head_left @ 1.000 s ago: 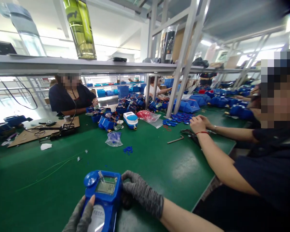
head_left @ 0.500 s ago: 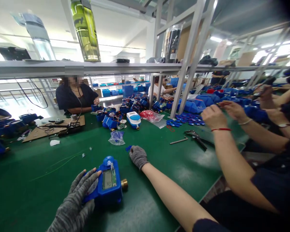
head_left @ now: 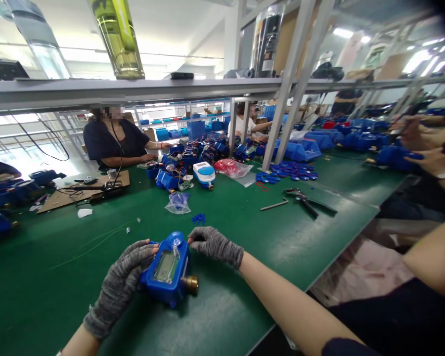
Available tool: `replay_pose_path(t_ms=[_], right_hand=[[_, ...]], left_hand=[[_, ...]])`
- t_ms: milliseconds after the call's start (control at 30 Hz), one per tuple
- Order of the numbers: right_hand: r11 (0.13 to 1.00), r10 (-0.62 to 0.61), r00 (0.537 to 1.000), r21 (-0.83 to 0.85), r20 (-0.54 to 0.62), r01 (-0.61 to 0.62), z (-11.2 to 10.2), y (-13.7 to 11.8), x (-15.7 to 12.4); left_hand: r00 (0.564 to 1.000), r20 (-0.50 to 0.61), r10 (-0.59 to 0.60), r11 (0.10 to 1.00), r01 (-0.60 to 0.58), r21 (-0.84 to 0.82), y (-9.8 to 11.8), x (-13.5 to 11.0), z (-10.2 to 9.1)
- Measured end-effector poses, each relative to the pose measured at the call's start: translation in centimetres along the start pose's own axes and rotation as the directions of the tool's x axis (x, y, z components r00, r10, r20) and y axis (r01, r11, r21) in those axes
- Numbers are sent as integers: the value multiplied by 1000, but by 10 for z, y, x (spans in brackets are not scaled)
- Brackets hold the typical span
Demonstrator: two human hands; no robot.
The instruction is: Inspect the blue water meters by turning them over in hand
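Note:
A blue water meter (head_left: 166,269) with a display window, a raised round lid and a brass threaded end rests on the green bench, slightly tilted. My left hand (head_left: 128,269), in a grey fingerless glove, grips its left side, fingers over the top edge. Beside the meter's upper right corner is my right hand (head_left: 211,243), gloved alike, with thumb and fingers pinched together; whatever is between them is too small to make out. Just beyond it lies a little heap of small blue parts (head_left: 199,218). A clear plastic bag (head_left: 178,202) sits behind the heap.
A hex key (head_left: 274,204) and pliers (head_left: 304,201) lie to the right. Further back are a white-and-blue meter (head_left: 204,175), a red bag (head_left: 232,167), blue discs (head_left: 287,171) and piled meter housings. A shelf (head_left: 163,89) crosses above. Co-workers sit across and at right.
My right hand has drawn back from the small blue parts to the meter. My left hand has tilted the meter somewhat. The neighbour's hands at right have left the bench area.

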State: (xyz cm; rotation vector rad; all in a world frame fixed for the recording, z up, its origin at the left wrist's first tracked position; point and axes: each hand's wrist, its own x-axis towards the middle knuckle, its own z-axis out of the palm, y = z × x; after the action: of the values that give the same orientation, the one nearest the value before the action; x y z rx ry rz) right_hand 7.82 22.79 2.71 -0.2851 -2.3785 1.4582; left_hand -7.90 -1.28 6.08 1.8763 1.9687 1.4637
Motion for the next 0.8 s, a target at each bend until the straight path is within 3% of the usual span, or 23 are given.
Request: replay_pose_path(t_ms=[200,367,533,667,800], right_hand=[[987,-8,997,160,80,-5,5,-4,-2],[986,-15,992,167,121,-6,6,3,5],[992,-102,988,-67,116,110,0,-4,2],[920,-224,968,-303,118,249,1,-8,-13],[869,-300,947,-378,112,320,5,-5,-31]], left_hand=[[1000,31,-1,999,3,-45,-10,-9,-1],[1000,12,8,999,-7,-34,-12,-11,-1],[999,-7,-49,999,49,20,-14,-10,-1],[998,-44,-33,999,34,41,-13,-9,0],[999,-44,-17,999,18,27,-13,-8,1]])
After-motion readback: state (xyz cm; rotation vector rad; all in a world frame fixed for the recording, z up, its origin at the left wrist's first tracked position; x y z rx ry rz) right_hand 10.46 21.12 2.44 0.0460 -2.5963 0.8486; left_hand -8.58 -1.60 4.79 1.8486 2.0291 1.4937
